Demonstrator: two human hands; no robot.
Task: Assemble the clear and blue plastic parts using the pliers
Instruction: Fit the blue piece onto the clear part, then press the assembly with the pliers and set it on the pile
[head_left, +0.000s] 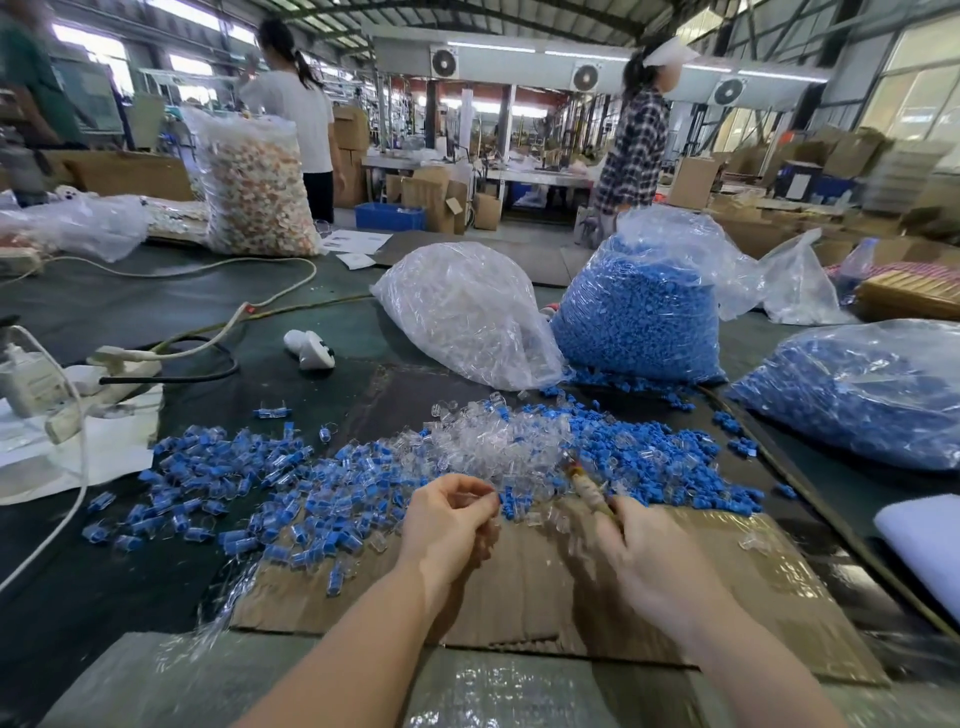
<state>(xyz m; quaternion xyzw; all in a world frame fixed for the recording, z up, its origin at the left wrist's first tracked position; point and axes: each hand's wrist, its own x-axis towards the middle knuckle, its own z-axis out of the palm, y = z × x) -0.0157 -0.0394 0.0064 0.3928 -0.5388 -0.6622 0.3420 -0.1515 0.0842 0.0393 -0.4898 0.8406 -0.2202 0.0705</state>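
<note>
Left hand (451, 519): fingers curled, thumb and fingertips pinching a small part; the part looks clear with blue at its edge, too small to identify further. Right hand (641, 545): wrapped round the pliers (586, 482), whose tape-wound handle sticks out above the fingers toward the loose pile; the hand is motion-blurred, so jaw position cannot be told.

Both hands sit over a flattened cardboard sheet (727, 587) on the dark counter (322, 312).

Loose stock on the counter, just beyond the hands:
- clear parts (498, 436), heaped in the middle
- blue parts (670, 462), heaped to the right, touching the clear heap
- assembled clear-and-blue pieces (234, 488), spread to the left

Containers:
- clear plastic bag (467, 312) behind the heaps, lying on its side, filled with clear parts
- open bag (639, 322) just beside it, upright, filled with blue parts; some spilled at its base
- third bag (857, 395) at far right, holding blue material under clear film
- tall bag (254, 192) at far left rear, packed with pale orange and white pieces

A power strip (124, 364) with cables lies at left.
</note>
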